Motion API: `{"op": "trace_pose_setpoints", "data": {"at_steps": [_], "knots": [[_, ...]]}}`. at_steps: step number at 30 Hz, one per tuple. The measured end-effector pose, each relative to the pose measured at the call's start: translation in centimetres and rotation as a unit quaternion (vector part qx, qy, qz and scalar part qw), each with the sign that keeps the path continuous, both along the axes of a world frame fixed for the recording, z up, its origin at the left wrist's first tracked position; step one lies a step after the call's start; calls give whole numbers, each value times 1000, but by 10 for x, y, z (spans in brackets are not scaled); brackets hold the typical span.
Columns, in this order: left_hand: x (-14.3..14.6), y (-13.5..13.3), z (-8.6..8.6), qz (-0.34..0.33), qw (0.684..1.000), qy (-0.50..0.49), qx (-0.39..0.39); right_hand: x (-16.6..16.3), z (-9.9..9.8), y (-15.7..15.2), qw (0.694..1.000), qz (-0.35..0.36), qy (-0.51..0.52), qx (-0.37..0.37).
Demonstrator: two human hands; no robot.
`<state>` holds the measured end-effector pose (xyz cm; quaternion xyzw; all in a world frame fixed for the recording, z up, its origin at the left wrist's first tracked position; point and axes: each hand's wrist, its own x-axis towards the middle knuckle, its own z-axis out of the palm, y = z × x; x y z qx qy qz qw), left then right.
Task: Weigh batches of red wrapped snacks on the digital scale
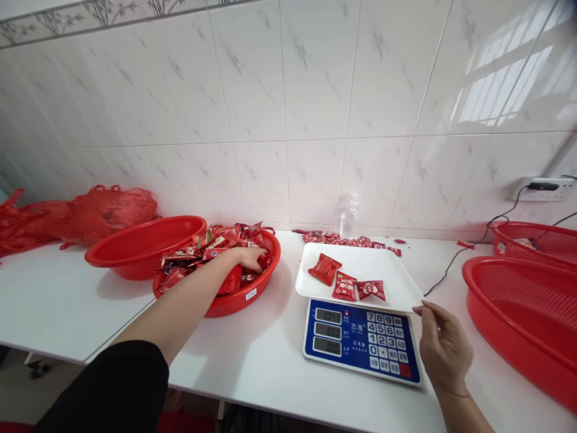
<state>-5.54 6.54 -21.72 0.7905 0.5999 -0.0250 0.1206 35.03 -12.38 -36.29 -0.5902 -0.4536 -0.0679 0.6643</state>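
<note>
My left hand (252, 258) reaches into a red plastic basket (243, 304) heaped with small red snack packets (216, 240). Its fingers curl down among the packets, and their tips are hidden. At the right, my right hand (444, 343) has its thumb and forefinger pinched at the near right corner of a white tray (396, 273). Three red packets (345, 286) lie on this tray. Beneath the tray stands a digital scale (360, 343) with a blue keypad panel; its top display appears to read 0.053.
A second red basket (130, 243) stands behind left, beside red plastic bags (112, 207). More red baskets (505, 288) are at the right. Behind the tray lie a row of red packets (315, 237) and a clear bottle (350, 216). A black cord (478, 242) runs to a wall socket (543, 189).
</note>
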Motion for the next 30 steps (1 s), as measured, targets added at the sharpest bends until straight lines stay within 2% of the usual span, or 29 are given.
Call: {"op": "trace_pose_setpoints", "data": {"at_steps": [4, 8, 14, 18, 26, 30], "knots": [[5, 4, -18, 1, 997, 71, -4, 0, -1, 0, 1000, -3, -4, 1], [11, 1, -22, -15, 994, 111, 10, -1, -1, 1, 1000, 1, -1, 11], [16, -10, -12, -47, 989, 133, 29, -1, 1, -1, 1000, -9, -8, -3], [15, -14, -5, -40, 991, 119, 40, 0, 1, -2, 1000, -8, -13, 2], [-1, -5, 28, -2, 995, 7, 97, -1, 4, -3, 1000, 4, -17, 18], [-5, -3, 37, 31, 992, -42, 112, -1, 4, -3, 1000, -2, -21, 20]]}}
